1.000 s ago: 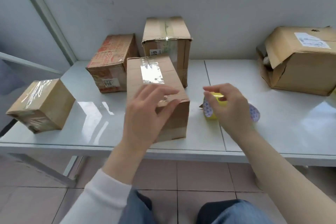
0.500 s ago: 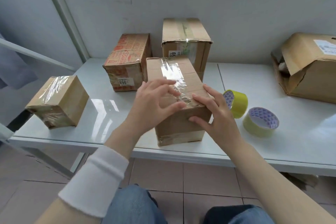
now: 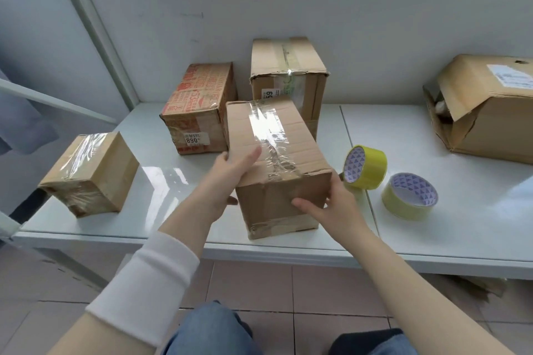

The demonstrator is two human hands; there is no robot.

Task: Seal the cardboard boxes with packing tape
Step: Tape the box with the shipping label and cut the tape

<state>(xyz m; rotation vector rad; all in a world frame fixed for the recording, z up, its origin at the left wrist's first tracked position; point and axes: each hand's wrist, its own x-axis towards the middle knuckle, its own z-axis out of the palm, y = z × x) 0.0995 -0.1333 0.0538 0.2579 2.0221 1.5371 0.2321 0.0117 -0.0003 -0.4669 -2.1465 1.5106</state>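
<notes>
A long brown cardboard box lies in the middle of the white table, a strip of clear tape running along its top seam. My left hand grips its left top edge, thumb on the top face. My right hand holds its near right corner, thumb across the front face. Two rolls of yellow packing tape sit just right of the box: one roll on its edge, one roll lying flat.
A small taped box sits at the table's left edge. A red-printed box and a taller brown box stand behind. A large box with an open flap lies at the far right. Tiled floor lies below.
My right hand left the tape roll and came to the box. Both hands moved from pressing the tape on top to gripping the box's sides. The box's near end now looks slightly raised.
</notes>
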